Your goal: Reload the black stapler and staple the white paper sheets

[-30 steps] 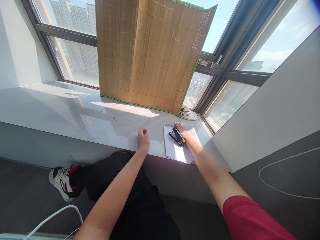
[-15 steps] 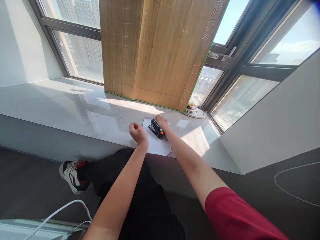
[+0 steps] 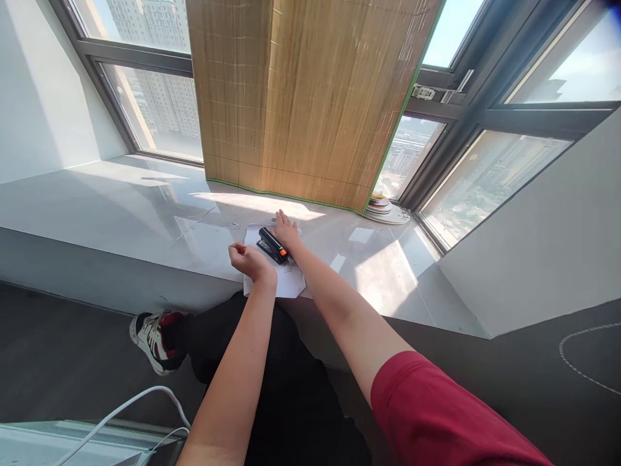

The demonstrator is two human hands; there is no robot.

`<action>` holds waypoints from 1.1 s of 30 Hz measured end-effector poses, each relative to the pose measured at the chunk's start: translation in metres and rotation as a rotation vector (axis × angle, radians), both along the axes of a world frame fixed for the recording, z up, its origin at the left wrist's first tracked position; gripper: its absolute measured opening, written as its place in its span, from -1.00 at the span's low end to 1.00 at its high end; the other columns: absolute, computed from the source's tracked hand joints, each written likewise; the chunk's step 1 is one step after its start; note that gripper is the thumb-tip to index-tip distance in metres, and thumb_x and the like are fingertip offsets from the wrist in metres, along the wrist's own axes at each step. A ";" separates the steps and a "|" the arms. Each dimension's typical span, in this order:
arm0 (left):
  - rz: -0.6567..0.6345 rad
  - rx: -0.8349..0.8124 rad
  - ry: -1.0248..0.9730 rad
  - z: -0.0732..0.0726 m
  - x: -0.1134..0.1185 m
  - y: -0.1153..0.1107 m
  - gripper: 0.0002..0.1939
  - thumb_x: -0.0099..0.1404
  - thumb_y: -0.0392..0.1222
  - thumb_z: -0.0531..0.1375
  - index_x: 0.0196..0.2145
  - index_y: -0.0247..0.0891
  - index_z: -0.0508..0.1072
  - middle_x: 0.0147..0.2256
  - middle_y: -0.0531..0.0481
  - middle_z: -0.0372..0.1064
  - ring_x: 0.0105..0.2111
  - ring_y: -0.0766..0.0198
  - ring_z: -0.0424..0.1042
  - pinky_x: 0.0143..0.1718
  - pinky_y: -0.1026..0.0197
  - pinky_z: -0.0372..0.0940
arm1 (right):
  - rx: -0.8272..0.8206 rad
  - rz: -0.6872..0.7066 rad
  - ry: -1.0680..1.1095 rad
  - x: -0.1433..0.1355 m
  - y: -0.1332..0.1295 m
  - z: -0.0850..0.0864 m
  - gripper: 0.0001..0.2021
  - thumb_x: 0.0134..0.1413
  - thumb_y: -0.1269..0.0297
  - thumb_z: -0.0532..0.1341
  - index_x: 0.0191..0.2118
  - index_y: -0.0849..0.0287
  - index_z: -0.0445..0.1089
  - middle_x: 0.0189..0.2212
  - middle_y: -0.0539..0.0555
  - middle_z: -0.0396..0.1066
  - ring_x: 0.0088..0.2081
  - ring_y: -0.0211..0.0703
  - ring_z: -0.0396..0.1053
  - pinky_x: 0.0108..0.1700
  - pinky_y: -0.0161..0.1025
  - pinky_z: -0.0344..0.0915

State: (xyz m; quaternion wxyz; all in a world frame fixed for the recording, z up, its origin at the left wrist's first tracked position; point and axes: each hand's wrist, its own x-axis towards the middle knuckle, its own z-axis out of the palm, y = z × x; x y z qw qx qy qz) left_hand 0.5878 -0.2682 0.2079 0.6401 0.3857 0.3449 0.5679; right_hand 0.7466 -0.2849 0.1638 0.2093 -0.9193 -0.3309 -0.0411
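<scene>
A black stapler (image 3: 273, 246) with an orange patch at its near end rests on a white sheet of paper (image 3: 290, 283), on the windowsill. Just right of the stapler, my right hand (image 3: 288, 234) lies palm down with its fingers stretched out over the far right part of the paper. My left hand (image 3: 248, 261) is curled closed at the paper's left side, and whatever its fingers hold, if anything, is hidden. Small dark bits (image 3: 290, 262), too fine to make out, lie on the paper by the stapler.
The pale windowsill (image 3: 330, 259) has small scraps (image 3: 236, 225) left of the paper and a flat white piece (image 3: 361, 235) to the right. A bamboo blind (image 3: 301, 110) hangs behind. Stacked round discs (image 3: 383, 210) stand in the right corner. A white cable (image 3: 130, 402) loops at lower left.
The paper and stapler have shifted left along the sill, and my right hand has moved left with them. My left hand has also moved left, still curled. The view has turned slightly.
</scene>
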 end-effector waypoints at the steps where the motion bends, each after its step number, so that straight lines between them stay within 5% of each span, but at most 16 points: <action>1: -0.002 0.002 0.009 0.000 0.000 0.000 -0.73 0.11 -0.51 0.04 -0.38 -0.15 0.09 -0.43 0.16 -0.06 -0.45 0.33 0.01 -0.34 0.23 0.01 | 0.025 -0.038 0.007 0.000 -0.003 -0.001 -0.32 0.48 0.12 -0.01 0.56 0.26 -0.12 0.59 0.29 -0.22 0.56 0.13 -0.14 0.53 0.29 -0.12; 9: -0.066 0.098 0.121 -0.013 0.009 -0.002 -0.76 0.06 -0.51 0.05 -0.44 -0.17 0.16 -0.44 0.15 -0.02 -0.44 0.31 0.02 -0.35 0.23 0.03 | 0.016 -0.137 -0.011 0.006 -0.063 -0.004 -0.33 0.42 0.20 0.00 0.52 0.37 -0.05 0.54 0.35 -0.06 0.55 0.12 -0.09 0.53 0.12 -0.07; 16: -0.479 0.421 0.362 -0.023 0.018 -0.019 -0.80 0.12 -0.43 0.08 -0.42 -0.16 0.41 -0.41 0.07 0.36 -0.34 0.21 0.34 -0.24 0.20 0.23 | 0.002 -0.226 -0.034 0.014 -0.138 0.003 -0.48 0.42 0.23 0.02 0.39 0.27 0.15 0.41 0.33 0.20 0.42 0.12 0.18 0.43 0.02 0.12; 20: -0.635 0.774 0.566 -0.029 0.016 -0.030 -0.73 0.18 -0.46 0.09 -0.44 -0.16 0.50 -0.30 -0.05 0.52 -0.19 0.08 0.49 -0.05 0.08 0.34 | -0.026 -0.257 -0.013 0.015 -0.168 0.009 -0.52 0.43 0.24 0.04 0.37 0.25 0.18 0.36 0.33 0.27 0.37 0.13 0.25 0.37 -0.01 0.18; 27: -0.714 1.211 0.902 -0.043 0.019 -0.049 -0.64 0.32 -0.45 0.12 -0.09 -0.20 0.62 0.12 -0.18 0.52 0.15 -0.01 0.44 0.26 0.01 0.27 | -0.013 -0.214 -0.020 0.020 -0.173 0.010 -0.61 0.45 0.28 0.05 0.28 0.25 0.30 0.31 0.34 0.33 0.35 0.11 0.27 0.40 0.01 0.11; 33: -0.640 1.338 1.070 -0.047 0.019 -0.059 -0.66 0.42 -0.37 0.09 0.05 -0.24 0.53 0.14 -0.26 0.46 0.18 -0.07 0.40 0.25 -0.04 0.24 | 0.149 -0.230 -0.077 0.014 -0.175 0.017 -0.60 0.37 0.34 0.04 0.23 0.22 0.39 0.19 0.26 0.43 0.23 0.02 0.37 0.30 -0.09 0.26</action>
